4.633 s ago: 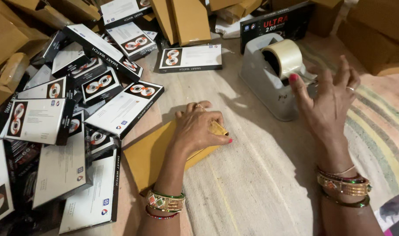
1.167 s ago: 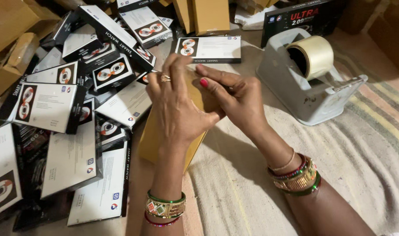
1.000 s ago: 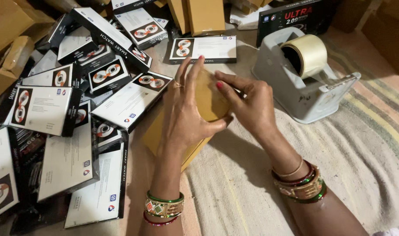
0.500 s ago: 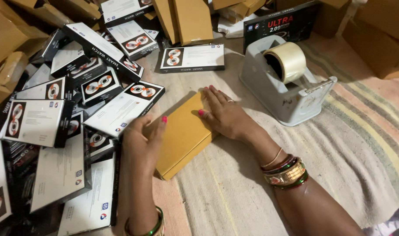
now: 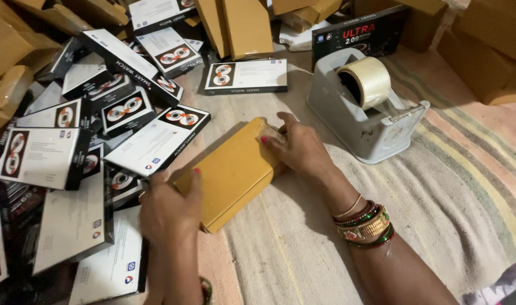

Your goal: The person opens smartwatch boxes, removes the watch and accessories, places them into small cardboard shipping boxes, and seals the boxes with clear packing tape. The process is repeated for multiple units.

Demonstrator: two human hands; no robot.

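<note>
My left hand (image 5: 170,212) grips the box's (image 5: 232,172) near end; my right hand (image 5: 300,149) presses its far end flat. I should keep both firm.

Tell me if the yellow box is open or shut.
Shut: the yellow box lies flat, flaps closed, left hand gripping its near end, right hand pressing its far end.
</note>
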